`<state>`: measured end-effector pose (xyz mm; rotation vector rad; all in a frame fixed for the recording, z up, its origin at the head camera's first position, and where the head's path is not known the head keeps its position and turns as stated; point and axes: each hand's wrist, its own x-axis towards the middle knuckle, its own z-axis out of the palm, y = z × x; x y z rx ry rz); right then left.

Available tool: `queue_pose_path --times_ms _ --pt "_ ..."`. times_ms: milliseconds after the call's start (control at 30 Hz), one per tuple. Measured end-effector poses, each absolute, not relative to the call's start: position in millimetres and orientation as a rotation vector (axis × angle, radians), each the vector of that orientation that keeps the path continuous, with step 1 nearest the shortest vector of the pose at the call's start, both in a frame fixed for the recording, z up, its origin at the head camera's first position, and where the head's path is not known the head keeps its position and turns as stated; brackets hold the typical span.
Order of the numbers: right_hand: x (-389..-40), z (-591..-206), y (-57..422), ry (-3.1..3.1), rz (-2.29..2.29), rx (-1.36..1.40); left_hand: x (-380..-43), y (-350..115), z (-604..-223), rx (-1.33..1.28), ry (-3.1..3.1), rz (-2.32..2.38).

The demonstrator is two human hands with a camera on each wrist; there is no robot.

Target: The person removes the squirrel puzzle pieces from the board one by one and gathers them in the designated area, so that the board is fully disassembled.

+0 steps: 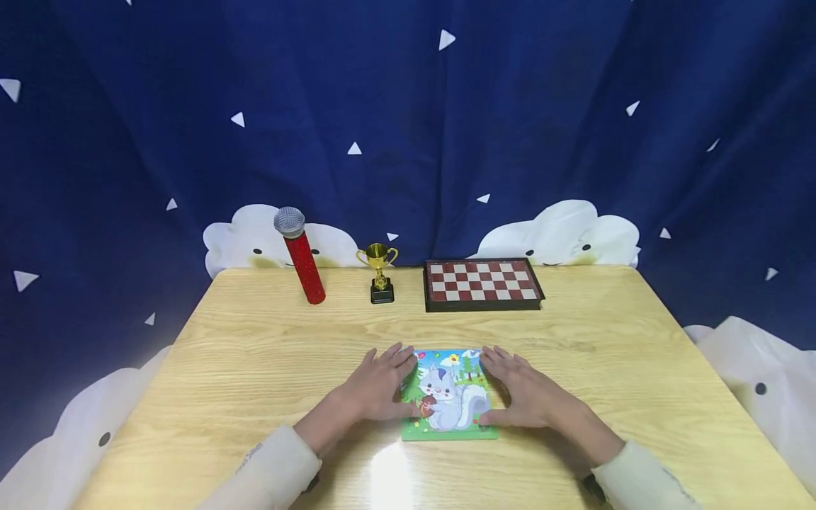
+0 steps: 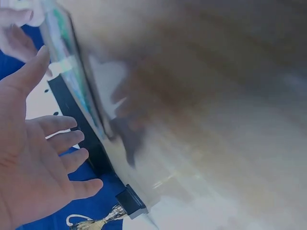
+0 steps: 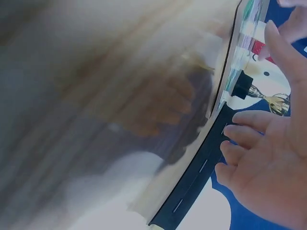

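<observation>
A flat, square picture board (image 1: pixel 449 397) with a cartoon squirrel holding a nut lies on the table near the middle. At its left side is my left hand (image 1: pixel 382 386), fingers extended and thumb over the board's left part. My right hand (image 1: pixel 523 389) mirrors it on the right, fingertips at the upper right corner and thumb at the lower right. In the left wrist view, the fingers of the left hand (image 2: pixel 43 158) are spread and relaxed beside the board's thin edge (image 2: pixel 76 72). The right wrist view shows the right hand (image 3: pixel 264 153) similarly loose, palm visible.
Along the back of the wooden table (image 1: pixel 255 368) stand a red microphone (image 1: pixel 304 262) with a silver head, a small gold trophy cup (image 1: pixel 378 269) on a black base, and a red-and-white checkered chessboard (image 1: pixel 483 282). A dark blue curtain (image 1: pixel 395 106) with white clouds hangs behind.
</observation>
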<state>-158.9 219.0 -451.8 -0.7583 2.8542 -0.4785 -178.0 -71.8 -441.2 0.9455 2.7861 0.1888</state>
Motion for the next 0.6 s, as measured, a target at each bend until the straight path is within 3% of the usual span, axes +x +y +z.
queue_pose_path --times_ms 600 --pt "-135.6 -452.4 207.7 2.691 -0.536 -1.001 -221.6 -26.6 -437.0 0.875 2.674 0.553"
